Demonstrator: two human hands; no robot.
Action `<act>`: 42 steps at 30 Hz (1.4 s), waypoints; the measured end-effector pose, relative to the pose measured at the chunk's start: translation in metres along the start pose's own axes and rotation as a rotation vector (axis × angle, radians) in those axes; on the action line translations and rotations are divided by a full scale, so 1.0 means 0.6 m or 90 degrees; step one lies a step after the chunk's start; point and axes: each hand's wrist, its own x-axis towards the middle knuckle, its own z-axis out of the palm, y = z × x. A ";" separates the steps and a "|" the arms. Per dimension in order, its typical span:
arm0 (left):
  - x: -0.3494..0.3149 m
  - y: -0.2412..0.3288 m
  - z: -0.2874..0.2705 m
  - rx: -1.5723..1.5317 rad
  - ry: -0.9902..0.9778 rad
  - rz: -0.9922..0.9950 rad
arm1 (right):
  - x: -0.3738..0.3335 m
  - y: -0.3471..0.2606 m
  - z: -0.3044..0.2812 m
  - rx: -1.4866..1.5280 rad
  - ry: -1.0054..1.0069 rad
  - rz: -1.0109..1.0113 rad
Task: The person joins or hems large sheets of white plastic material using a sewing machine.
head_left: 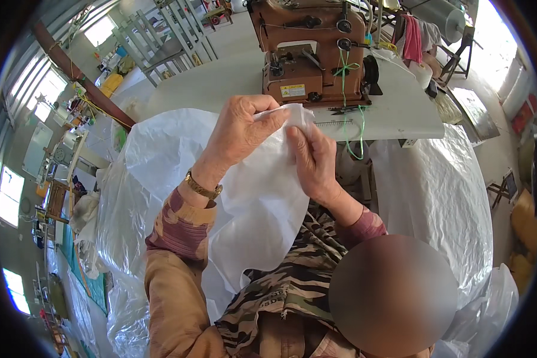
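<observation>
Both hands hold up the edge of a large white sheet of thin, slightly shiny material (244, 203), in front of a brown sewing machine (307, 51). My left hand (241, 128), with a watch on the wrist, pinches the top edge between thumb and fingers. Close beside it, my right hand (314, 156) grips the folded corner, thumb toward me. The rest of the sheet hangs over my lap and spreads to the left. Whether it is a bag or a single layer I cannot tell.
The machine stands on a pale table (215, 77) whose front edge runs just beyond my hands. Green string (359, 134) dangles from the machine over that edge. Small dark scissors or snips (347, 110) lie by its base. Shiny plastic sheeting (438, 203) drapes at right.
</observation>
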 end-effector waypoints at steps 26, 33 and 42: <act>0.045 -0.062 0.017 0.180 0.101 0.071 | -0.046 0.049 0.018 -0.503 -0.158 -0.089; 0.066 -0.089 0.026 0.086 0.058 0.076 | 0.054 0.089 -0.002 0.114 -0.038 0.057; 0.117 -0.159 -0.013 0.000 -0.025 -0.073 | 0.130 0.145 0.049 0.139 -0.003 0.049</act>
